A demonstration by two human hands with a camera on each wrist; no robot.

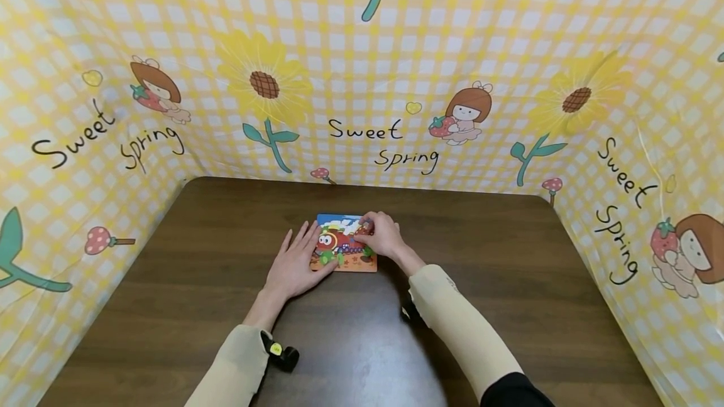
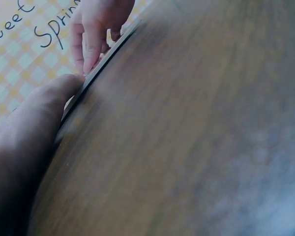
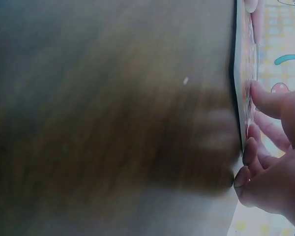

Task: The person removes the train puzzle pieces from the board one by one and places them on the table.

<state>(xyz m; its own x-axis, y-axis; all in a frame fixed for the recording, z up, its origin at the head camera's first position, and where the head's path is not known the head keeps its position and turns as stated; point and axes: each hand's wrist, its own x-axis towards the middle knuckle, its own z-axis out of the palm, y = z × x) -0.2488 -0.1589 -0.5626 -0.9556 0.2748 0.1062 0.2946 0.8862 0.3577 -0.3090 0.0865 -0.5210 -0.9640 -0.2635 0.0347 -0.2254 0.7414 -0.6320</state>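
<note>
A small flat picture puzzle (image 1: pixel 353 262) lies on the table, with a red cartoon figure with big eyes, a blue sky and an orange ground. My left hand (image 1: pixel 295 269) rests on its left edge, fingers spread and thumb along the near edge. At the upper right of the board, my right hand (image 1: pixel 384 235) pinches a puzzle piece between thumb and curled fingers; the hand hides most of that piece. In the right wrist view, the thumb and fingers of the right hand (image 3: pixel 273 147) are at the board's face and edge. The left wrist view shows the board (image 2: pixel 105 59) edge-on.
The brown wooden table (image 1: pixel 226 225) reaches well past the board on all sides. A yellow checked cloth (image 1: pixel 362 68) with flowers and cartoon figures walls it at the back and on both sides. Black camera straps (image 1: pixel 283 357) are worn at the wrists.
</note>
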